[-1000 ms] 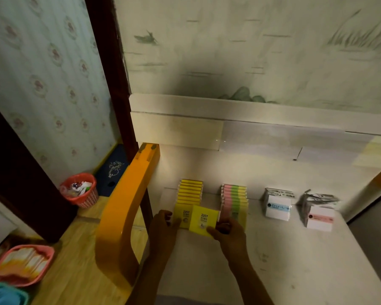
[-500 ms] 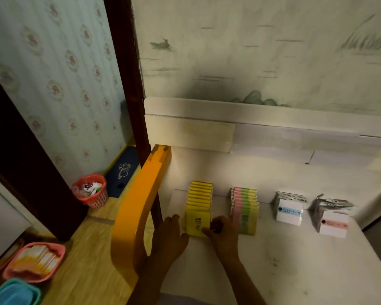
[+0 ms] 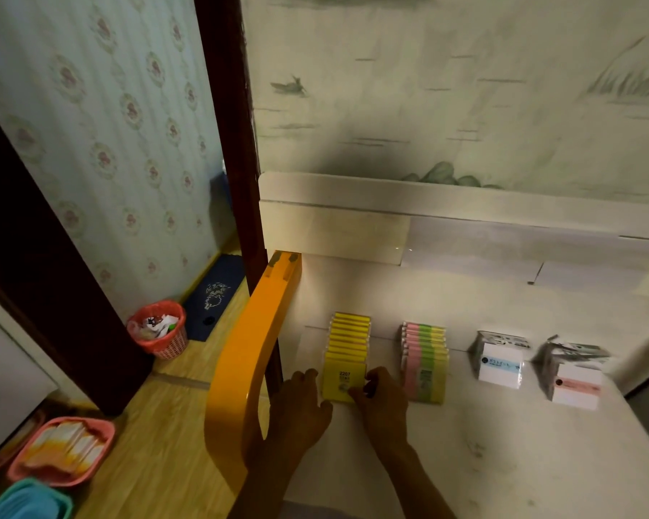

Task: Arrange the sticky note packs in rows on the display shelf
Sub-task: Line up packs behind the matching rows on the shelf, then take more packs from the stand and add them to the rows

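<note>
A row of yellow sticky note packs (image 3: 347, 340) stands on the white shelf (image 3: 484, 436) at the left. Its front yellow pack (image 3: 341, 380) is held between both hands: my left hand (image 3: 300, 410) touches its left edge and my right hand (image 3: 384, 402) pinches its right lower corner. To the right stands a row of pink-and-green packs (image 3: 426, 359). Farther right are a white pack stack with a blue label (image 3: 501, 363) and another with a pink label (image 3: 576, 382).
An orange curved side rail (image 3: 248, 361) borders the shelf on the left. On the wooden floor stand a red waste basket (image 3: 160, 331), a pink tray of packs (image 3: 62, 449) and a teal tray (image 3: 27, 501). A dark wooden post (image 3: 233, 136) rises behind the rail.
The loose yellow pack held tilted in front one second ago now stands flush at the front of the yellow row. Both hands stay at its sides. The camera moved closer.
</note>
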Motion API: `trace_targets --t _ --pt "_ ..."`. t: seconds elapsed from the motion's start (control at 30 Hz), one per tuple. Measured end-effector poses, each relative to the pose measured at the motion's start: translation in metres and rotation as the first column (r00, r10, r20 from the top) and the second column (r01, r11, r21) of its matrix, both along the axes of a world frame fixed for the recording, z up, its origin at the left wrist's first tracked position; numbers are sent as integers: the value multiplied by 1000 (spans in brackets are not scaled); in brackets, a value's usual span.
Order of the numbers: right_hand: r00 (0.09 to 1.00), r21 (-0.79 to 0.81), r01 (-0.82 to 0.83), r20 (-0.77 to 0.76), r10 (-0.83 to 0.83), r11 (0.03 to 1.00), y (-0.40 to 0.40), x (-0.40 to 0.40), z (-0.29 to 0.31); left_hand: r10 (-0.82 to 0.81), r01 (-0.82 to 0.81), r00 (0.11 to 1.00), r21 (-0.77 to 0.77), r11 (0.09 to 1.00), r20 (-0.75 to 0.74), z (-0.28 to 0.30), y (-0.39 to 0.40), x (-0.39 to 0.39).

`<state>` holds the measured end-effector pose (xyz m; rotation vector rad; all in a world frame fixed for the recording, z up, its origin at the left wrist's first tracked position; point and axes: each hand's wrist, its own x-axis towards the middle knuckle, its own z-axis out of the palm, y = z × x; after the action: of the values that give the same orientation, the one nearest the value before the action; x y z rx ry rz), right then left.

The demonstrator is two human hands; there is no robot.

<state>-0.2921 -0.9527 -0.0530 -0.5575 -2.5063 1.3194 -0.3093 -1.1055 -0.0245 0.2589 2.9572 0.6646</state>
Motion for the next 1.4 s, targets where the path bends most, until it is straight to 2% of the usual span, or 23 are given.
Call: trace_targets --t 0.17,0.3,0.5,0.67,0.93,1.4 --pt "999 -5 -23 45 24 1000 2 3 3 30 -31 999 -25 999 -37 1 2 3" --pt "1000 70 -11 19 10 997 15 14 13 5 -6 993 -8 1000 -116 5 9 2" --pt "1000 319 -3 31 -7 948 54 57 47 -236 248 958 58 967 -163 18 38 8" --pt "990 377 105 44 -131 920 98 116 72 -431 453 885 109 885 -178 32 93 34" --pt "950 306 295 9 -313 905 192 231 77 -611 650 756 163 742 -235 62 214 131" --pt "925 261 370 -15 -379 892 404 459 82 -668 704 706 132 697 -238 80 437 342"
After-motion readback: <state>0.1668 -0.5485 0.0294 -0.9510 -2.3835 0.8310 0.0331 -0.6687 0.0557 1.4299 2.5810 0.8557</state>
